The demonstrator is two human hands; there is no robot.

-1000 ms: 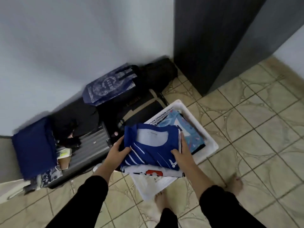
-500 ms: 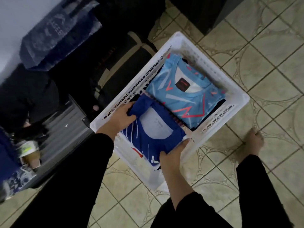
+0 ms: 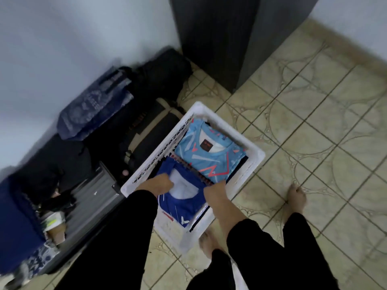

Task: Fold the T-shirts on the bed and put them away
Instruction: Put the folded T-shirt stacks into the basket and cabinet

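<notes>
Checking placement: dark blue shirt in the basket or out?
In. The folded dark blue shirt lies inside the white basket, beside the light blue shirt.

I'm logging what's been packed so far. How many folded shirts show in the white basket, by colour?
Dark blue shirt: 1
Light blue shirt: 1
Total: 2 showing in the white basket; anything beneath them is hidden.

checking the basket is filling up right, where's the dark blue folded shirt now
In the head view the dark blue shirt lies in the near end of the white basket, beside the light blue shirt, with the left hand and right hand on it.
</notes>
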